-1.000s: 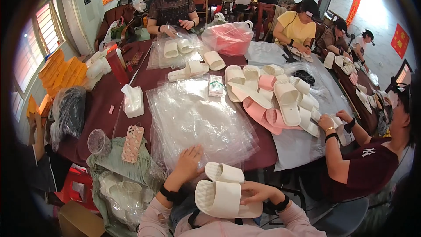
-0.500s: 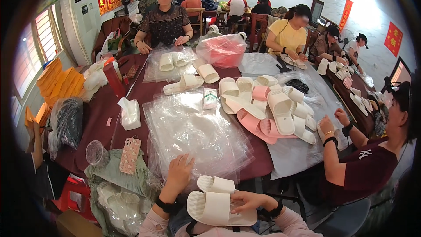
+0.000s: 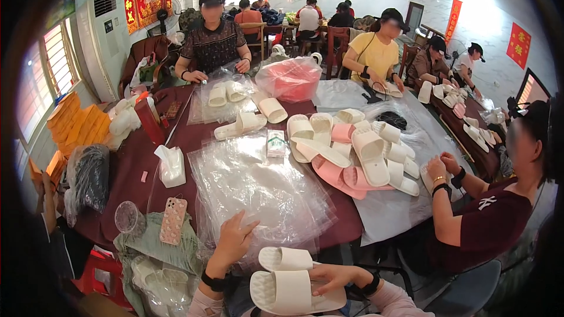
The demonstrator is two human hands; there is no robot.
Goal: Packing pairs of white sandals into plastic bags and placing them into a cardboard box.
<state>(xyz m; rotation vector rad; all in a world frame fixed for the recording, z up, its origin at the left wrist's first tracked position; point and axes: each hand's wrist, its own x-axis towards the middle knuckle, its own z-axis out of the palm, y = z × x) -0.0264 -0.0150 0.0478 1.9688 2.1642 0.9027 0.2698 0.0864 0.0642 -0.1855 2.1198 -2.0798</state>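
My left hand [image 3: 235,236] rests on a stack of clear plastic bags [image 3: 258,194] at the near edge of the table, fingers stretched out and a little apart. Low in front of me, my right hand [image 3: 336,280] grips a pair of white slippers [image 3: 282,291] by their side, with the thumb over the broad strap. One slipper lies partly behind the other, and both have quilted footbeds. A small white and green box [image 3: 276,143] sits on the far end of the bags. To the right rises a heap of white and pink slippers [image 3: 369,151].
At left are a tissue pack [image 3: 171,165], a phone in a patterned case [image 3: 174,221], a clear round tub [image 3: 127,217] and orange packets [image 3: 76,120]. A red bag in plastic [image 3: 289,79] stands at the back. Co-workers sit around the table, one close on my right [image 3: 490,211].
The whole view has shifted slightly. My left hand's fingers have spread a little on the bags; my right hand keeps the slippers. The co-worker across has raised a bag's edge.
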